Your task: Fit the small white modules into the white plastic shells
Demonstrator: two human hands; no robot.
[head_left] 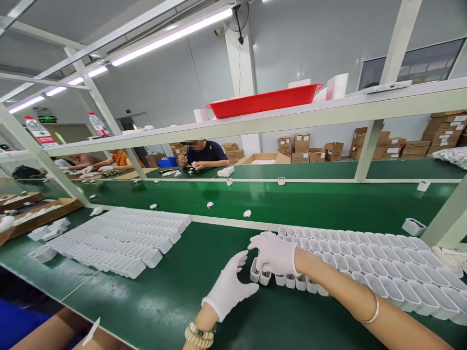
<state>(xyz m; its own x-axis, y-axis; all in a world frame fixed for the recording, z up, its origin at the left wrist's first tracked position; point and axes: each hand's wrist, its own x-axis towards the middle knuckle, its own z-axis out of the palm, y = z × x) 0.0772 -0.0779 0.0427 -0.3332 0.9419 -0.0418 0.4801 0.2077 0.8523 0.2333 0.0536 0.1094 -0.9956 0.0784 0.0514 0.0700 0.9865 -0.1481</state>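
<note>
Head view: left hand (228, 288), fingers spread; right hand (277, 253), fingers curled at 2 white cups (255, 277), grip unclear.

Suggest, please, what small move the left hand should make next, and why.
I'd probably bring the left hand slightly rightward to steady the leftmost white container of the right-hand block. The left hand is open and holds nothing, with its thumb near that container, while the right hand is at the same end; its grip cannot be told.
</note>
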